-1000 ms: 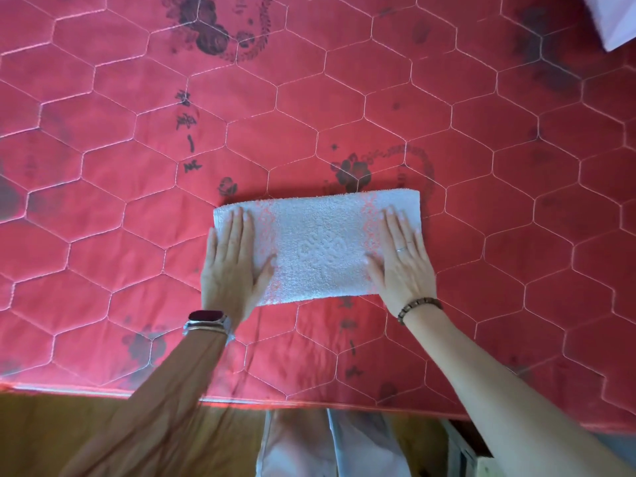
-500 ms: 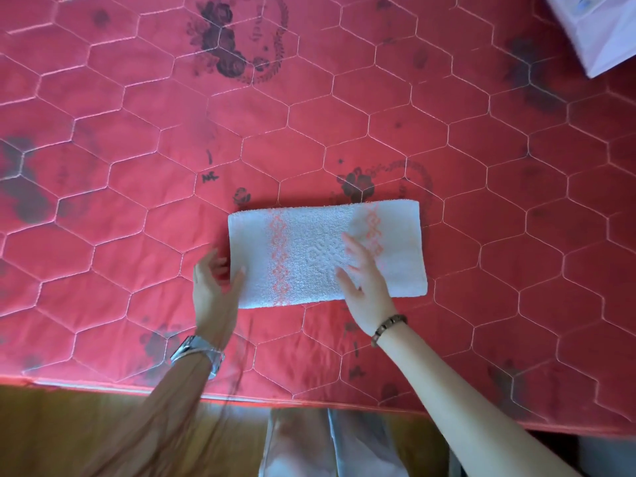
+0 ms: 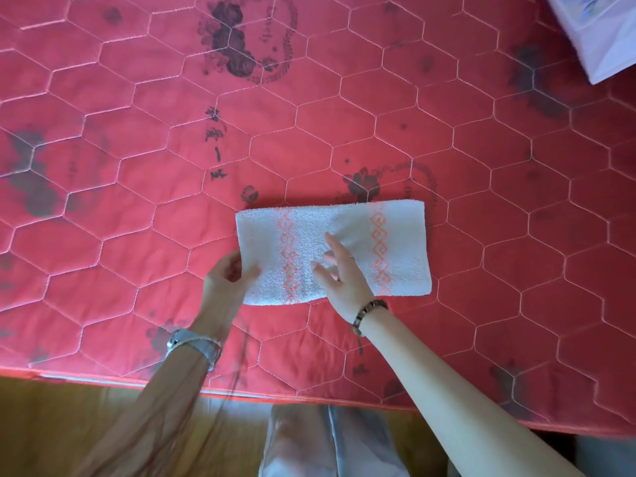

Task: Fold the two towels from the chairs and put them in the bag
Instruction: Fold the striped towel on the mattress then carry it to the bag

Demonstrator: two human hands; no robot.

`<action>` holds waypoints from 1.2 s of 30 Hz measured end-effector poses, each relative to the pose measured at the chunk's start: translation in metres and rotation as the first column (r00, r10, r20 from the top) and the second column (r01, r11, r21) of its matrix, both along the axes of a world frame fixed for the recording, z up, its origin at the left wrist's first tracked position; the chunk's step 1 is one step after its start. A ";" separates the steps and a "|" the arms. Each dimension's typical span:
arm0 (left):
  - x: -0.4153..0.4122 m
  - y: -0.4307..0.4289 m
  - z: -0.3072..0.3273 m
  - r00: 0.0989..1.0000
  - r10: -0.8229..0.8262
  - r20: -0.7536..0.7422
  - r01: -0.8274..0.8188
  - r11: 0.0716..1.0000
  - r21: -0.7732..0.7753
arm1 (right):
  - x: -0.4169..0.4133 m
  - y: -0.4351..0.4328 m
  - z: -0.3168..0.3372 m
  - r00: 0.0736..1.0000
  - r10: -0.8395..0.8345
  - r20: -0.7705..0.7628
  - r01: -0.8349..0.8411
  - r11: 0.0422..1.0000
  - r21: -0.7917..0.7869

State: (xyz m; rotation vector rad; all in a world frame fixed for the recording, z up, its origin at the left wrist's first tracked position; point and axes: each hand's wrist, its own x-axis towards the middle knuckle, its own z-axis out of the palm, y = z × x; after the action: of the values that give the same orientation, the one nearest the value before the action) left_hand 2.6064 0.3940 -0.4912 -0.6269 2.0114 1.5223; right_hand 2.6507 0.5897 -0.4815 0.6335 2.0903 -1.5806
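The work surface is a red quilted mattress [image 3: 447,98] stitched in a hexagon pattern, with dark printed flower motifs and some dark markings. Its near edge runs across the lower part of the view, with a wooden floor [image 3: 51,425] below it. At 1 o'clock, in the far corner of the view, a pale bag-like item [image 3: 599,32] rests on the mattress (cut off by the frame; its type cannot be confirmed).

The towel [image 3: 395,242] is white with two pink patterned bands. It lies flat on the mattress as a folded rectangle, long side running left to right, just right of the view's centre.

The left hand [image 3: 225,280] is at the towel's 8 o'clock corner. Its fingers are curled around the short left edge, thumb on top, grasping that edge. A watch [image 3: 196,342] sits on the left wrist.

The right hand [image 3: 344,277] is over the middle of the towel, near its lower long edge, fingers spread and pointing toward 11 o'clock. It is released and grasps nothing; whether the fingertips touch the cloth cannot be told. A beaded bracelet [image 3: 368,313] circles the right wrist.

The towel's right short edge and far long edge are free. Bare mattress extends from the towel toward 9, 12 and 3 o'clock. The bag-like item is well apart from the towel.
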 end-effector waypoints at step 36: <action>0.035 0.128 -0.026 0.511 -0.797 -0.321 0.624 0.601 -0.500 | 0.009 0.140 -0.006 0.939 -0.338 0.063 0.304 0.903 0.304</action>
State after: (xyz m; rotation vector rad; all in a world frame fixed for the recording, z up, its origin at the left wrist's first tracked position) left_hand 2.6419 0.5218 -0.5169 0.6034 2.4710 0.8580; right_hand 2.6598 0.7301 -0.4875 1.1988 2.2358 -1.3629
